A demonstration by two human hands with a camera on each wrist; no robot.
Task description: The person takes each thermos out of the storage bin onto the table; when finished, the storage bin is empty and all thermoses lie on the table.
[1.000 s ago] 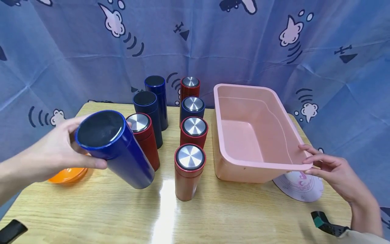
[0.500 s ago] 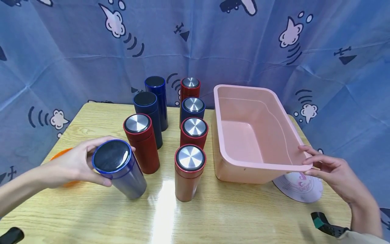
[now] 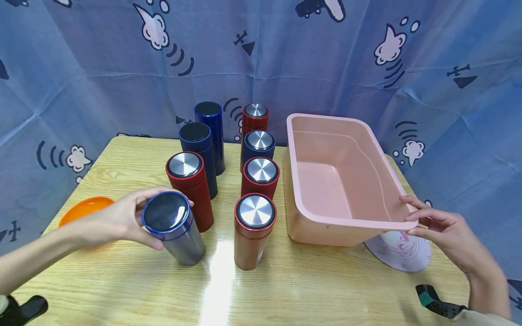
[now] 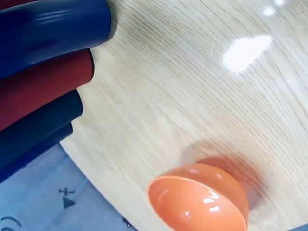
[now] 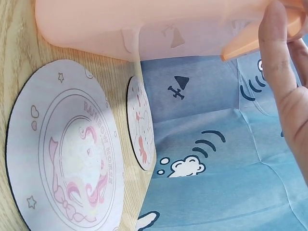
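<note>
My left hand (image 3: 122, 217) grips a shiny blue thermos (image 3: 179, 242) with a black lid near its top, thumb on the near side. The thermos stands almost upright at the front of the left row, close before a red thermos (image 3: 190, 199) with a silver lid. In the left wrist view the blue thermos (image 4: 53, 33) lies along the upper left. At the right, my right hand (image 3: 442, 231) pinches the near right corner of a pink plastic bin (image 3: 322, 231). The right wrist view shows the thumb (image 5: 275, 43) on the bin's rim.
Behind the red one stand a navy thermos (image 3: 200, 154) and a blue one (image 3: 210, 131). Several more form a second row, with a copper thermos (image 3: 250, 244) in front. An orange bowl (image 4: 202, 197) lies at the left; round mats (image 5: 67, 144) lie right of the bin.
My left hand has lowered the blue thermos from a tilted, raised position, then shifted it slightly right to the front of the left row. The right hand and bin have stayed put.
</note>
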